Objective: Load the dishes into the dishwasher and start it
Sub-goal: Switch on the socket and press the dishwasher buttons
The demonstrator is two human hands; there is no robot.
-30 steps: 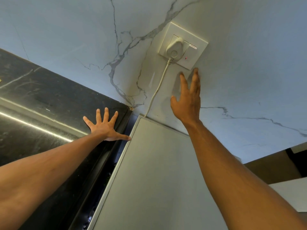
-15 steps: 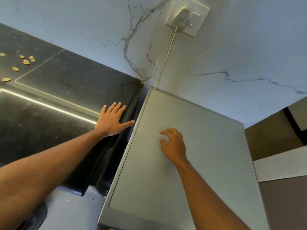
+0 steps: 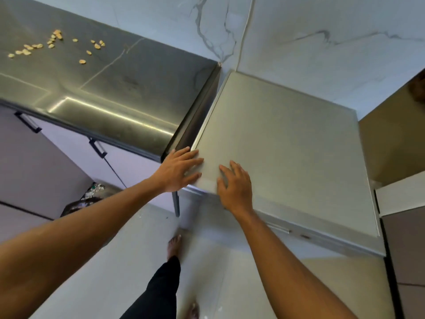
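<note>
Touching the dishwasher top, left hand, right hand

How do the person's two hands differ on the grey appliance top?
The left hand lies at the front left corner of the flat grey appliance top, with its fingers straight. The right hand sits further right on the front edge, with its fingers bent. Both touch the top and hold nothing.

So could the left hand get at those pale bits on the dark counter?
Probably, with a stretch: the left hand rests on the corner of the grey appliance beside the counter, and nothing stands between it and the bits.
</note>
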